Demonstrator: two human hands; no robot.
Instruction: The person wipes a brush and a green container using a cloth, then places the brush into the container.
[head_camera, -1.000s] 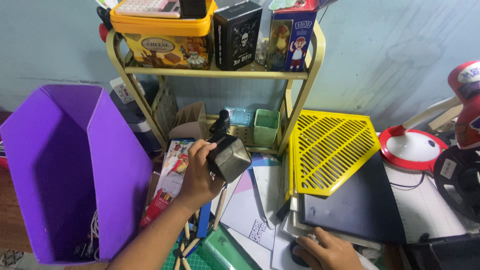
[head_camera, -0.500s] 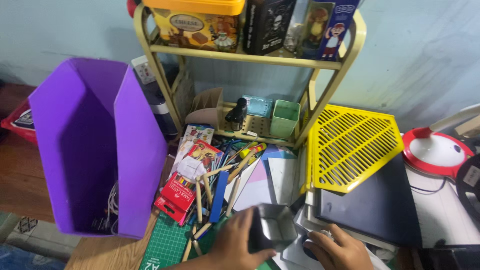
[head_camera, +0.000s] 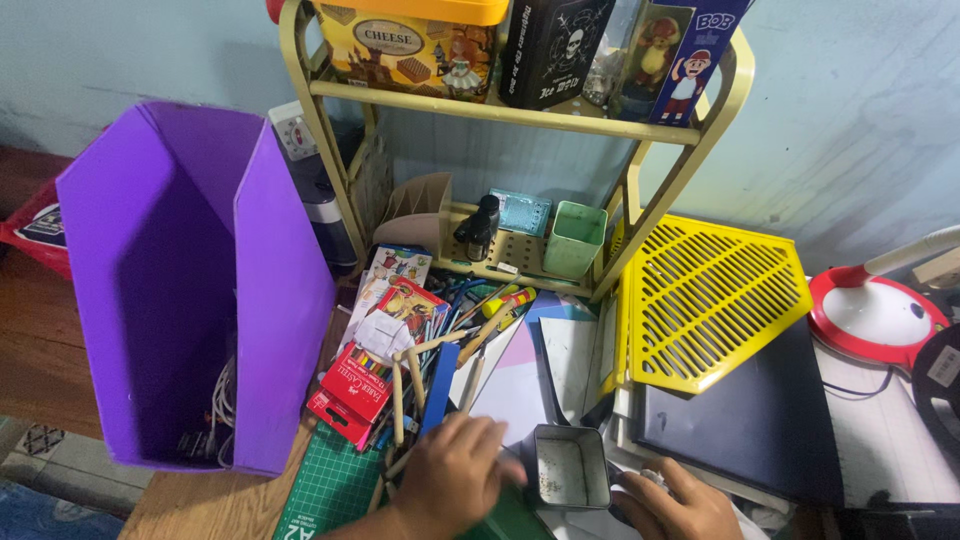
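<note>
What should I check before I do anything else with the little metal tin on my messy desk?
1. Metal tin stands upright, mouth up: ok.
2. Tin is empty: cannot tell for sure; its inside looks bare.
3. Left hand is on the tin: ok, its fingers touch the tin's left side.
4. Right hand is free: cannot tell; it rests on a dark thing, mostly hidden under it.
5. Tin sits on a flat, firm spot: not ok; it rests on loose papers beside a heap of pencils.
6. Yellow grid panel lies steady: cannot tell; it leans against the shelf rack.
</note>
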